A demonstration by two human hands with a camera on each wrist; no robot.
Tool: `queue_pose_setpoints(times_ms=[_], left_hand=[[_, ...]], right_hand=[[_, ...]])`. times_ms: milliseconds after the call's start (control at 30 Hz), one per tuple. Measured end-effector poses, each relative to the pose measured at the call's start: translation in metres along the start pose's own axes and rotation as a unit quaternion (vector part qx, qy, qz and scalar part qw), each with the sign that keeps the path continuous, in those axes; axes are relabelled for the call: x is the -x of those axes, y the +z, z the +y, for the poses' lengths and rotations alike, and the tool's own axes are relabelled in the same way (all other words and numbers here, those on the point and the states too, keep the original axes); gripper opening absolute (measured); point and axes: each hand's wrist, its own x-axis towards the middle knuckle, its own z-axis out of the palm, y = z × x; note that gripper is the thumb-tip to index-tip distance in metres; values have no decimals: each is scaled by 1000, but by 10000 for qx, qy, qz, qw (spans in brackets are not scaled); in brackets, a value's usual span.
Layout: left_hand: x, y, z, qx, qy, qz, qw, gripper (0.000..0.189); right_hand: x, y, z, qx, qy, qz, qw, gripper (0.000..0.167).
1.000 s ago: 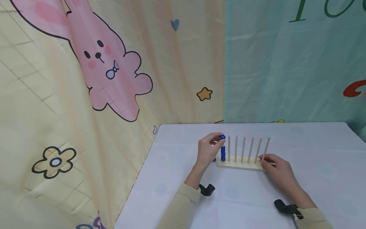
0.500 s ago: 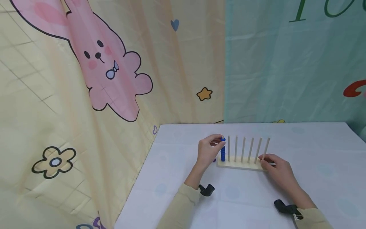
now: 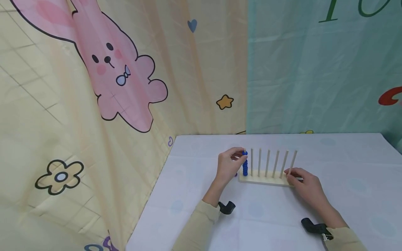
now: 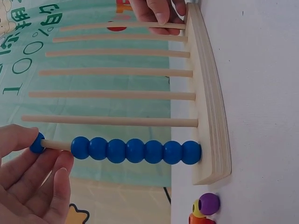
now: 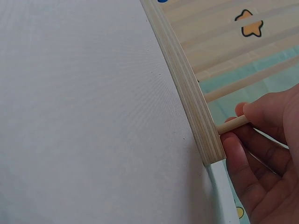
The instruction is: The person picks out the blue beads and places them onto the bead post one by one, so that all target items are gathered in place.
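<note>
My left hand (image 3: pixel 228 163) pinches a blue bead (image 4: pixel 37 143) between thumb and fingers, at the tip of the leftmost peg. Below it on that peg sits a stack of several blue beads (image 4: pixel 135 150), with a stretch of bare wood between. The pegs stand in a long pale wooden base (image 3: pixel 265 180) on the table. At the other end, my right hand (image 3: pixel 307 184) pinches the rightmost peg (image 5: pixel 232 124) close to the base. Several bare pegs (image 4: pixel 112 95) stand between the two hands.
Loose beads, one of them purple (image 4: pixel 209 204), lie on the table just past the base's left end, partly behind my left hand in the head view. A white cloth covers the table (image 3: pixel 267 216). Printed curtains (image 3: pixel 201 69) hang behind and to the left.
The pinched blue bead has come down slightly, and the peg's tip now shows above it. My right hand keeps its place on the rightmost peg.
</note>
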Motion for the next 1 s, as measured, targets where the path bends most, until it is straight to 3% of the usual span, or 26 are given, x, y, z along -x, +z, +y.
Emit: queue_pose_setpoints(times_ms=[1000], left_hand=[[3, 0, -12, -206, -339, -258, 9989, 23]], right_hand=[[0, 2, 2, 23, 90, -28, 10000, 22]])
